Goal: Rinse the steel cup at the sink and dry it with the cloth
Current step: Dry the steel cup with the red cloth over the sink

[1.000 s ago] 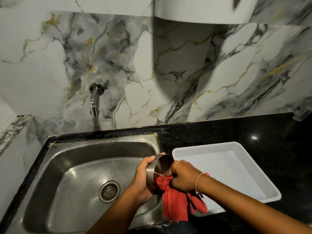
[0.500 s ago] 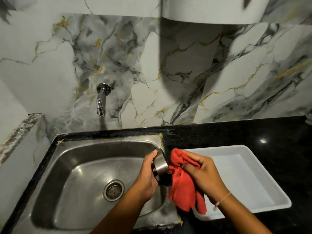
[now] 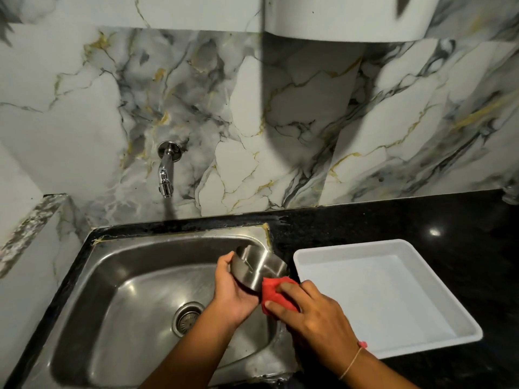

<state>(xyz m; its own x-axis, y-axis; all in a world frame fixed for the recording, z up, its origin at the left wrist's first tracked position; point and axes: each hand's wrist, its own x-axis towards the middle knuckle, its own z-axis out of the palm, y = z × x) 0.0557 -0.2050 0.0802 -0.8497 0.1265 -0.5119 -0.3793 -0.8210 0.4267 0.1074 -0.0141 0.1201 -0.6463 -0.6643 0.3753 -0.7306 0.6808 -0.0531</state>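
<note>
Left hand [image 3: 234,293] clamped on unmarked steel cup [image 3: 257,269]; right hand [image 3: 311,310] bunching red cloth [image 3: 276,293] against it, no legible writing.

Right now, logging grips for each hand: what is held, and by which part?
The left hand grips the steel cup by its side wall. The right hand presses the bunched red cloth against the cup's outside.

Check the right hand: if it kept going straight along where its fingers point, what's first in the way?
The right hand points up-left, fingers pressing the red cloth against the steel cup. So it meets the cloth at once, then the cup wall, with the left hand likely behind; depth is unclear.
</note>
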